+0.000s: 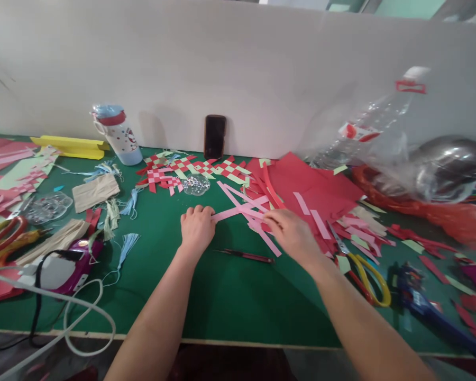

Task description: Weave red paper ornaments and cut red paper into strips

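Note:
My left hand [197, 226] is curled, its fingertips pinching the near end of a pink paper strip [232, 211] that lies on the green table [230, 296]. My right hand [291, 231] is closed on other pink strips [262, 227] that cross it in a loose pile. A red pen [246, 256] lies just in front of both hands. Behind the strips are several woven red, pink and green paper mats [194, 168] and a small clear dish of beads [195, 184].
Red paper sheets [313, 188] and scraps lie to the right, with yellow-handled scissors [365, 270], a clear plastic bottle [365, 129] and a metal bowl [452, 164]. At the left: a glue gun [63, 264] with cable, tassels, a drinking bottle [119, 135]. A phone [214, 136] leans on the white wall.

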The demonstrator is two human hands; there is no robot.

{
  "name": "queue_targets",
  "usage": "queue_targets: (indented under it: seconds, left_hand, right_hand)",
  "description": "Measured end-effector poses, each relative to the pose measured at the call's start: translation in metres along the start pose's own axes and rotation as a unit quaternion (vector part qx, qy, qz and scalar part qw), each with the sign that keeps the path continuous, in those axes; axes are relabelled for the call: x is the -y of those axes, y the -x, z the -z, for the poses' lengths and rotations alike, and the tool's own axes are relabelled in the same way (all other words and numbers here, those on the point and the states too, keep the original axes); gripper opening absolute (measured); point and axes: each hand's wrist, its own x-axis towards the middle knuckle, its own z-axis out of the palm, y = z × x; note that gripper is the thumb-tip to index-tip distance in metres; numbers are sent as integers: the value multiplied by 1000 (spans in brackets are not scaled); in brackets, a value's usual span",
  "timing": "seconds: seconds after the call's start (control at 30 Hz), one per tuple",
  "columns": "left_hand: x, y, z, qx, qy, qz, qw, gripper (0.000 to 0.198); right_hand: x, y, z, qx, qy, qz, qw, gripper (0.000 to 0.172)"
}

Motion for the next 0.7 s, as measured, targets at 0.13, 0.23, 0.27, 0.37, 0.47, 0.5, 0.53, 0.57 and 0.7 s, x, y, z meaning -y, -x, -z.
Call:
queue_targets:
  seconds: [0.13, 0.23, 0.27, 0.37, 0.47, 0.5, 0.53, 0.57, 0.7]
  left_hand:
    - [0, 1, 0, -1, -6, 1, 1000, 25]
    - [-1, 1, 0, -1, -11, 1, 1000, 25]
    - [-1, 2, 0, -2, -13, 1, 1000, 25]
    - [-2, 3, 0, -4, -20, 0, 1000, 25]
    - [-2, 3, 1, -3, -28, -2, 1000, 26]
    - [-2, 3, 1, -2, -31, -3, 1000, 26]
    - [-2, 3, 1, 0, -33, -4, 999, 26]
    - [-2, 3, 1, 1, -35, -5, 999, 26]
    - [-2, 3, 1, 3, -41, -8, 999, 27]
  right_hand:
    - [-68, 29, 46, -63, 75, -134, 986, 20]
    - [-115, 45, 71, -80, 113, -194, 971, 21]
    - [-126, 49, 76, -80, 120, -207, 968, 22]
    - [-148, 60, 84, -55, 120, -221, 966, 23]
    - [-156, 70, 88, -34, 113, -221, 968, 23]
    - [-156, 73, 90, -36, 115, -227, 966, 22]
    - [-154, 78, 91, -39, 118, -233, 965, 23]
    - [-152, 83, 92, -40, 118, -238, 963, 24]
    - [-137, 108, 88, -4, 95, -220, 971, 36]
